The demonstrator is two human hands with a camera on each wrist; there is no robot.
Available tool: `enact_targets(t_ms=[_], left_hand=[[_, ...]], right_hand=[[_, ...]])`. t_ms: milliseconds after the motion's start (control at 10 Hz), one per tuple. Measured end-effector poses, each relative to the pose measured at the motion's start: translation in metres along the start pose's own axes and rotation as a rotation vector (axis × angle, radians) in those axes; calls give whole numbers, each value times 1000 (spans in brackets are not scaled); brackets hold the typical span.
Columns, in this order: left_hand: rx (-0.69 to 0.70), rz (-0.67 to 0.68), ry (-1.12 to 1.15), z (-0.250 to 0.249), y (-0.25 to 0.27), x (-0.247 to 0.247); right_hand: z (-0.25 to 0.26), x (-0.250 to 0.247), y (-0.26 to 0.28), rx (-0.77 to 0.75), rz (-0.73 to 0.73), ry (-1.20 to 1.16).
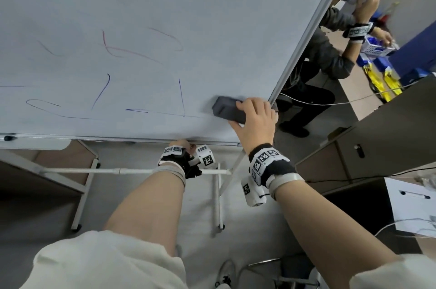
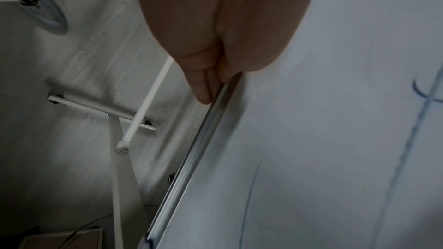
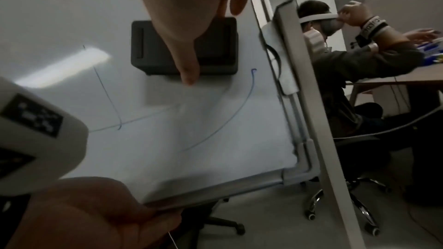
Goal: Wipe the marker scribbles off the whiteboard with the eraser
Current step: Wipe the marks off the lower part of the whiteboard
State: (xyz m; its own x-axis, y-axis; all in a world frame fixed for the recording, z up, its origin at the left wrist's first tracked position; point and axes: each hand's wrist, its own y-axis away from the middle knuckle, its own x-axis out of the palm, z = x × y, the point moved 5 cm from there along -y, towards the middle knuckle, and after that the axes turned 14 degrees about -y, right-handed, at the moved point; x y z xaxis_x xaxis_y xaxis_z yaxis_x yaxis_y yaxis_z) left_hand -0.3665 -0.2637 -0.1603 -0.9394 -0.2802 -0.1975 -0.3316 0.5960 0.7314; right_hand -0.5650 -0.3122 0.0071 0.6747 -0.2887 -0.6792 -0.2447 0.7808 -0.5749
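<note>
Both hands were on the whiteboard (image 1: 165, 1). The right hand (image 1: 256, 121) gripped the dark grey eraser (image 1: 226, 109), fingers curled over its top edge and thumb under its lower edge, and held it flat against the board near the lower right corner, just beside the metal frame on that side. From the right wrist, the eraser (image 3: 215, 48) showed as a dark block with the thumb (image 3: 184, 60) lying across it and a blue curved line just below it.

The left hand (image 1: 182, 144) held the bottom edge of the board from below; the left wrist view showed its fingers (image 2: 201, 84) curled behind the metal rail (image 2: 191, 168) while the thumb side lay on the front face.

Marker scribbles (image 1: 141, 50) were spread over the board to the left of the eraser: faint red loops higher up and blue strokes (image 1: 180, 97) lower down, the nearest blue line ending close to the eraser.

Under the board stood its white stand (image 1: 132, 170) on a grey floor. Past the board's right edge, another person (image 1: 330, 52) sat at a table (image 3: 407, 79).
</note>
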Motion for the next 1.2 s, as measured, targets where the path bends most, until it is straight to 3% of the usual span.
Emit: enact_targets(t_ms=[100,200,600,700,800,900,1000,1100,1200], left_hand=[[65,-27,-338,-10,14,-3],[63,-43,-309,-10,7,-5],[246,-129,-491,-15,-3,-12],[199,-161,-493,-17,0,-19],[272,-128,-531,-21,-6,-18],[309,-154,-569,-23,-11,-16],[288,-108,-609,-24,-14,-19],[233,-39,-490,-17,-26,-23],[44,127,51,-9,-26,-18]], right_hand=[[-4,-3,1,53,-8,-33],[-5,-15,-11,55,-143,-114],[-39,62,45,381,130,-28],[-27,59,35,330,97,-57],[-20,42,22,267,-78,-75],[-19,49,22,297,-43,-75],[-21,75,34,402,210,-55],[-13,74,34,363,165,-94],[3,60,17,167,-52,-145]])
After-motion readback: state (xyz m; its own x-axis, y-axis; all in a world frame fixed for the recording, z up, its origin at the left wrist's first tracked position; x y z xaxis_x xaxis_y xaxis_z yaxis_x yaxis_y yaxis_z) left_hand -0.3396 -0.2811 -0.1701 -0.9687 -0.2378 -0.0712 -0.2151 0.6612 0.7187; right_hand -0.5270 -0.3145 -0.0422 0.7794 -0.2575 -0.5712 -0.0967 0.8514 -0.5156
